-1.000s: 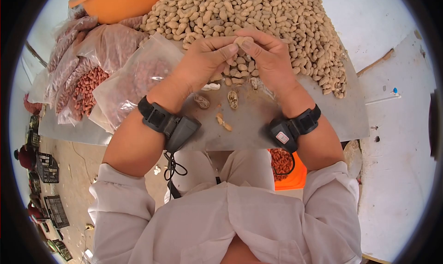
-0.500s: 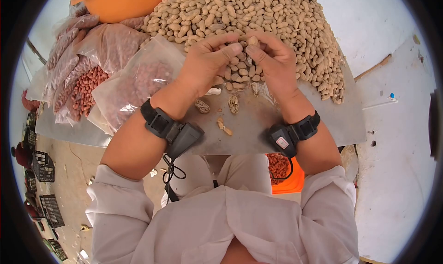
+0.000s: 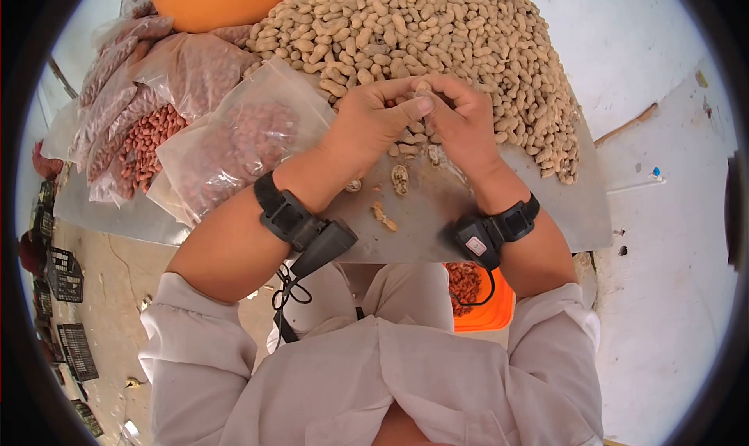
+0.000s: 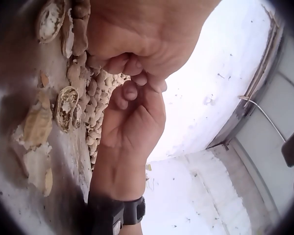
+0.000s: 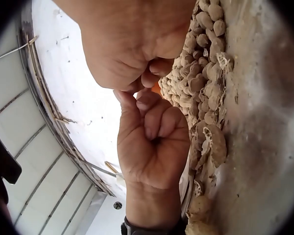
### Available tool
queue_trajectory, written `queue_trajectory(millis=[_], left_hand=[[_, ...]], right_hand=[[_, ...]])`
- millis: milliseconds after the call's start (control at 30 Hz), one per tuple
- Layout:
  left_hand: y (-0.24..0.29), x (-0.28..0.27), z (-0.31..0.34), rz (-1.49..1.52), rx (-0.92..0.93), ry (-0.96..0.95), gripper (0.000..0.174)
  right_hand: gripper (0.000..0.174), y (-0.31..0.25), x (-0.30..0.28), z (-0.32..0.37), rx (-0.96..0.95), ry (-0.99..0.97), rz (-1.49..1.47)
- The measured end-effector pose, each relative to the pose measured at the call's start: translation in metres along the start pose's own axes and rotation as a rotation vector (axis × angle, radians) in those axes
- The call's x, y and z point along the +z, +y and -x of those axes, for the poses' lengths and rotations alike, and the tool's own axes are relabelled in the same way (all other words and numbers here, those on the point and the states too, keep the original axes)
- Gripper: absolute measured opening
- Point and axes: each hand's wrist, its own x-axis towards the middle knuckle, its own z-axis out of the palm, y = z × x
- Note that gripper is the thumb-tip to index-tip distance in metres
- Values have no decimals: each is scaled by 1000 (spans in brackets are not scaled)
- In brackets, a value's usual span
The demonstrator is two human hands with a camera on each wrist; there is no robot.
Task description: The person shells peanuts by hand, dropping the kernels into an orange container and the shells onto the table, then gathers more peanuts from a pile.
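Note:
Both hands meet at the near edge of a heap of unshelled peanuts (image 3: 437, 37). The left hand (image 3: 363, 126) and right hand (image 3: 468, 126) pinch a pale peanut (image 3: 422, 86) between their thumbs and forefingers; fingers hide most of it. A small reddish spot, perhaps a kernel, shows by the left fingers. In the left wrist view, the fingertips of the left hand (image 4: 147, 36) touch those of the right hand (image 4: 132, 132), with the other fingers curled. The right wrist view shows the same contact. Below lie an opened shell (image 3: 399, 180) and a shell fragment (image 3: 382, 217).
Clear bags of red kernels (image 3: 250, 142) lie left on the metal table (image 3: 421, 239), beneath an orange basin (image 3: 214, 5). An orange container (image 3: 491, 313) with reddish contents stands below the table's near edge. Black crates (image 3: 78, 351) are on the floor at left.
Half a second ago the hands were slightly apart, with the peanut at the right fingertips; now the fingertips meet around it. The left hand has shifted right and toward the body.

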Motion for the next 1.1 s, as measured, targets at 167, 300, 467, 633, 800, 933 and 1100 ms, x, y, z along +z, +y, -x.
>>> queue_trajectory(millis=[167,300,467,633,800,933,1100], left_hand=[[2,2,1,-8,-14,-8,35],[0,0,-1,20,-46,10,30],[-4,-5,-10,161,-93,24,18],[3,-9,-6,-173,1,46,20],[-4,-9,-9,-92,47,53,21],[1,-6,-6,0,-9,52,22],[-6,-6,-10,209,-9,64,24]], right_hand=[[18,-1,-1,1,-31,-10,10],[18,-7,0,2,87,-30,-67],[25,-7,6,0,88,-37,-230],[28,-8,1,-1,62,-140,-142],[25,-6,-1,-2,126,-115,-331],[23,1,-2,-3,184,-75,-554],[25,1,1,-3,109,9,-607]])
